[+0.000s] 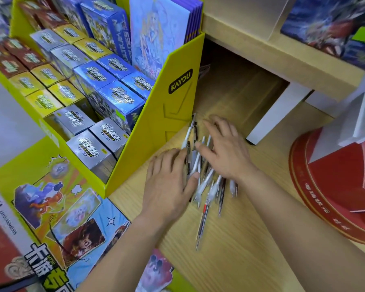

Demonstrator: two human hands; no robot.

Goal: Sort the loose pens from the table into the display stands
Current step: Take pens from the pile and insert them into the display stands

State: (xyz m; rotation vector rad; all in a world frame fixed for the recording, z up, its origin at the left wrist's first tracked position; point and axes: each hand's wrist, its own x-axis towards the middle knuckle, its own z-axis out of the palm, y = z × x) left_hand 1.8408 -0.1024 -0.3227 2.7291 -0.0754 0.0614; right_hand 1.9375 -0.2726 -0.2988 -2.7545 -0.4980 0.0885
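A heap of several loose pens [207,182], white, clear and black ones, lies on the wooden table [251,239] beside the yellow stand. One pen with a red grip [202,220] sticks out toward me. My left hand [169,182] lies flat on the pile's left side, thumb touching the pens. My right hand [226,150] rests over the pile's upper part with spread, straight fingers. Neither hand grips a pen.
A yellow cardboard display stand [167,114] full of card boxes rises at the left. A wooden shelf [272,57] with a white leg [276,114] overhangs the back. A red round box [335,199] sits at the right. A printed display front [57,207] lies lower left.
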